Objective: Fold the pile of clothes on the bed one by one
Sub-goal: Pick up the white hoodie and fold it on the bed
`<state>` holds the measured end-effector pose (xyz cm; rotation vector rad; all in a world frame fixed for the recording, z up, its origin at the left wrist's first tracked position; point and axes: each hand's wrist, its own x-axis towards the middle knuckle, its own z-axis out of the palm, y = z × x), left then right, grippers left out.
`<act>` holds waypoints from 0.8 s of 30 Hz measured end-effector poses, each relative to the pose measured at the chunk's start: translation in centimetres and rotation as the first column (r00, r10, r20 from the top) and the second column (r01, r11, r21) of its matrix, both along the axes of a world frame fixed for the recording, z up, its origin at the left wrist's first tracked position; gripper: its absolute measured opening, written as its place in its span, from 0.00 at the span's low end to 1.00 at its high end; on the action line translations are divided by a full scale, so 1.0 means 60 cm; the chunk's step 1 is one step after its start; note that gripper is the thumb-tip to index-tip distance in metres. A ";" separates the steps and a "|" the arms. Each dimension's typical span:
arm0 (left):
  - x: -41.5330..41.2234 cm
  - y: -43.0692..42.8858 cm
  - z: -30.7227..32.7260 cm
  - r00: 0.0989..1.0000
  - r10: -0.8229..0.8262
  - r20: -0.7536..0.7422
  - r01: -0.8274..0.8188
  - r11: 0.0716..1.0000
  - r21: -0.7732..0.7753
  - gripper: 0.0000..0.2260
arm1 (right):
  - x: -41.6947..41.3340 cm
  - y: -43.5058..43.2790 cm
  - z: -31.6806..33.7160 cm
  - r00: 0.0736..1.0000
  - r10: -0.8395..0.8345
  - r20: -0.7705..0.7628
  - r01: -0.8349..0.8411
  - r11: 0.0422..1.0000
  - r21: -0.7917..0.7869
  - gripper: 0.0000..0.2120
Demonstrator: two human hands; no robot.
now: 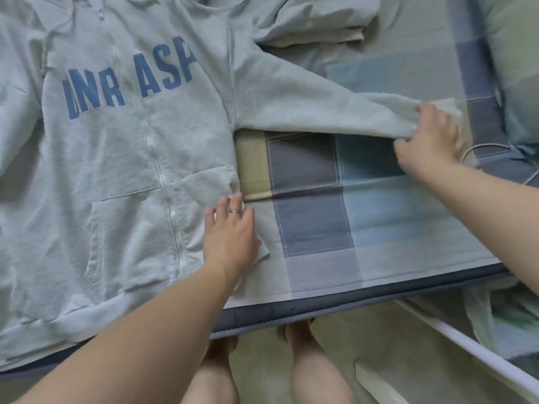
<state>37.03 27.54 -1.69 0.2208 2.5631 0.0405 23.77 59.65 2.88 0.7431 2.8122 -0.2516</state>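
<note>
A light grey zip hoodie (122,147) with blue letters lies front up and spread flat on the bed. Its right-hand sleeve (306,106) stretches out sideways over the checked sheet. My right hand (431,135) holds the sleeve's cuff end, with the thumb tucked under the fabric and the fingers on top. At the hoodie's lower side edge, beside the front pocket, my left hand (230,231) rests flat with straight fingers and a ring on one finger.
More pale clothes (315,21) are heaped at the back of the bed. The checked sheet (379,205) covers the bed to its front edge (350,301). A thin white cord (481,147) lies near my right hand. My bare legs (306,360) stand below the edge.
</note>
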 end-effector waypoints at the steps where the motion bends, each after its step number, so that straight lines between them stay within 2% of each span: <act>1: 0.003 0.013 -0.003 1.000 -0.007 -0.017 0.007 1.000 -0.008 0.22 | 0.016 -0.010 -0.009 0.995 0.095 0.008 -0.095 0.995 0.014 0.30; 3: 0.013 0.026 -0.011 0.998 0.039 0.042 -0.036 0.997 -0.064 0.26 | 0.062 -0.047 -0.034 0.963 0.267 -0.032 -0.269 0.959 -0.093 0.29; 5: 0.022 0.026 -0.018 0.986 0.119 0.118 -0.099 0.982 -0.159 0.32 | 0.111 -0.094 -0.061 0.942 0.335 -0.030 -0.323 0.875 -0.360 0.22; 6: 0.026 0.023 -0.023 0.983 0.132 0.126 -0.107 0.976 -0.192 0.30 | 0.134 -0.121 -0.074 0.945 0.327 0.015 -0.278 0.825 -0.491 0.18; 8: 0.036 0.015 -0.032 0.990 0.085 0.115 -0.059 0.976 -0.211 0.22 | 0.172 -0.175 -0.105 0.937 0.308 0.163 -0.141 0.763 -0.631 0.11; 10: 0.043 0.001 -0.042 0.995 0.032 0.096 -0.013 0.981 -0.192 0.15 | 0.195 -0.228 -0.128 0.918 0.302 0.258 -0.034 0.707 -0.706 0.08; 12: 0.048 -0.017 -0.044 0.994 0.017 0.106 -0.001 0.988 -0.152 0.12 | 0.205 -0.275 -0.138 0.905 0.196 0.378 0.203 0.583 -0.787 0.07; 14: 0.058 -0.037 -0.039 0.990 0.003 0.144 0.008 0.997 -0.077 0.10 | 0.209 -0.309 -0.142 0.858 0.119 0.500 0.396 0.467 -0.790 0.08; 17: 0.075 -0.074 -0.020 0.990 0.009 0.143 -0.010 1.000 0.013 0.09 | 0.209 -0.344 -0.148 0.836 0.149 0.529 0.419 0.450 -0.789 0.09; 20: 0.095 -0.113 -0.007 0.993 -0.006 0.119 0.007 1.000 -0.006 0.12 | 0.210 -0.362 -0.138 0.796 0.216 0.566 0.436 0.444 -0.783 0.05; 22: 0.104 -0.132 -0.005 0.991 -0.010 0.136 0.015 0.999 -0.037 0.19 | 0.211 -0.364 -0.136 0.794 0.254 0.552 0.378 0.504 -0.777 0.06; 24: 0.108 -0.144 -0.012 0.990 0.020 0.137 -0.012 0.998 -0.058 0.22 | 0.210 -0.354 -0.128 0.839 0.235 0.491 0.289 0.572 -0.767 0.09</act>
